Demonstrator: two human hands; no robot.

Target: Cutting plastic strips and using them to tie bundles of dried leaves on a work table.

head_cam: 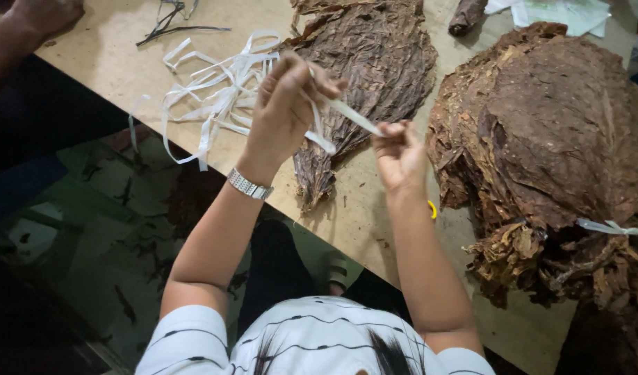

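Note:
My left hand (285, 104), with a metal watch on the wrist, pinches one end of a white strip (350, 114). My right hand (399, 153) grips the other end, so the strip runs taut between both hands. Both hands hover over the narrow stem end of a flat bundle of dried brown leaves (374, 66) lying on the wooden table (110, 62). A loose tangle of white strips (218, 97) lies on the table just left of my left hand.
A big heap of dried brown leaves (548, 139), tied with a white strip, fills the right side. Another person's hand (44, 14) rests at the top left corner. Papers (562, 14) lie at the top right. Dark stems (169, 24) lie at the top.

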